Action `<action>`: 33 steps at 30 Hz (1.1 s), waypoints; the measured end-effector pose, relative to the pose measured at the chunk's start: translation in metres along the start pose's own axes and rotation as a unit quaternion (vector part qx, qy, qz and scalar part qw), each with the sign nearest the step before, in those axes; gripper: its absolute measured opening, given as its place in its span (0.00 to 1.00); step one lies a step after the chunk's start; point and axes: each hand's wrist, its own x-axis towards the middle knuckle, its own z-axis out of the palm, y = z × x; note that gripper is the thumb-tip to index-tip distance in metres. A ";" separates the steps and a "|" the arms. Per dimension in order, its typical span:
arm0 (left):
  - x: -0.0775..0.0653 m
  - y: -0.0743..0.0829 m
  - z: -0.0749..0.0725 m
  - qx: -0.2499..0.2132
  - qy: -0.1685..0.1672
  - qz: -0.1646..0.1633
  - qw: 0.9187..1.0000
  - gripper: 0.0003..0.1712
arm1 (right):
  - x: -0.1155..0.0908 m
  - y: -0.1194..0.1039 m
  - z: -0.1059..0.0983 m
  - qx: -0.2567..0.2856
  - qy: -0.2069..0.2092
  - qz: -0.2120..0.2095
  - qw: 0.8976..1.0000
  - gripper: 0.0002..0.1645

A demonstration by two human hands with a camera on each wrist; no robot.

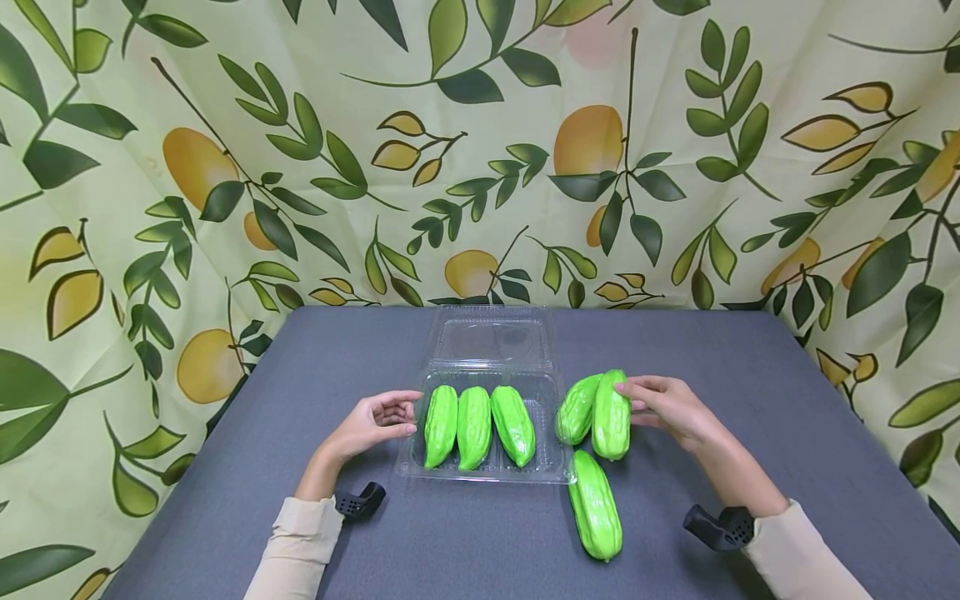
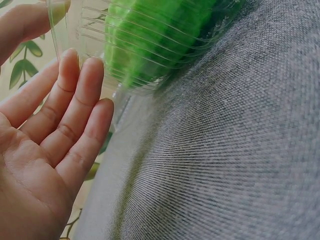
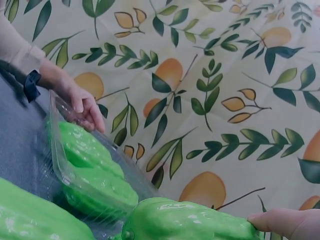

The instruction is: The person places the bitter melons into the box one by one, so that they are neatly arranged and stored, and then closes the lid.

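My right hand [image 1: 671,404] pinches a green bitter melon [image 1: 611,421] by its side, to the right of a clear plastic clamshell box [image 1: 487,477]. Another bitter melon [image 1: 576,408] lies just left of the held one, partly covered by it. Nearer the front, a further melon [image 1: 596,508] rests by the box's right corner. Three melons lie side by side inside the box, the middle one [image 1: 474,427] upright in line with it. At the box's left rim my left hand [image 1: 378,421] touches the edge with its fingertips, fingers fairly straight; in the left wrist view its fingers [image 2: 75,120] meet the clear wall.
The box's lid [image 1: 491,337] is folded back toward the rear of the grey table [image 1: 337,350]. A curtain [image 1: 465,167] printed with leaves and fruit hangs behind and along the sides. Each wrist carries a black camera band [image 1: 360,502].
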 end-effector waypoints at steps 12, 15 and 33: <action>0.000 -0.001 -0.001 0.002 -0.001 0.003 1.000 0.31 | -0.003 -0.013 0.006 0.017 -0.005 -0.012 1.000 0.43; 0.000 -0.001 -0.001 0.002 -0.002 0.000 1.000 0.31 | -0.002 -0.015 0.008 0.024 -0.007 -0.017 1.000 0.43; 0.000 -0.001 0.000 0.001 -0.003 0.002 1.000 0.32 | 0.004 -0.028 0.025 0.049 -0.018 -0.034 0.998 0.40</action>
